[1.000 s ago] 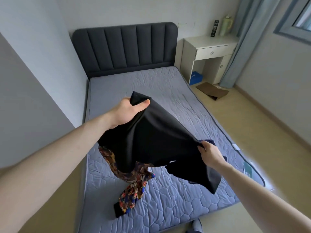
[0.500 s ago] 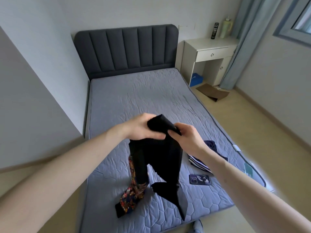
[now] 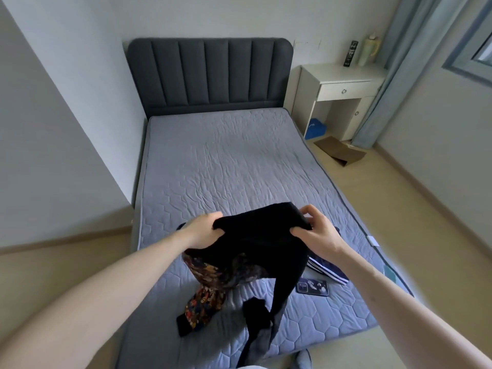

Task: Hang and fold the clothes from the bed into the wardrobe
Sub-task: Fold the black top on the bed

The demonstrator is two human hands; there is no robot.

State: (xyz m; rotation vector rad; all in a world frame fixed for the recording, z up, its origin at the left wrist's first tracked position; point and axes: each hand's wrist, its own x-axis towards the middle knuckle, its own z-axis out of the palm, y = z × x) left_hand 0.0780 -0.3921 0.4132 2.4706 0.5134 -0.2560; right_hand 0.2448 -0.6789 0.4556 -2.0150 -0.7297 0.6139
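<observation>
garment: the black garment [image 3: 255,241] hangs between my two hands, above the foot end of the bed [image 3: 229,166].
left hand: my left hand [image 3: 203,231] grips its top edge, fingers curled.
right hand: my right hand [image 3: 315,230] pinches the other end.
axis: the top edge runs left to right; the rest hangs down to the mattress.
nearer: both hands are about equally close.
writing: none i can read; the phone [image 3: 312,286] beside it has only a picture.

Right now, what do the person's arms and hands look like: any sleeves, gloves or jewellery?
Both forearms are bare as far as the frame shows, with no sleeves. The left hand and right hand wear no gloves; no rings, watch or bracelet are visible.
</observation>
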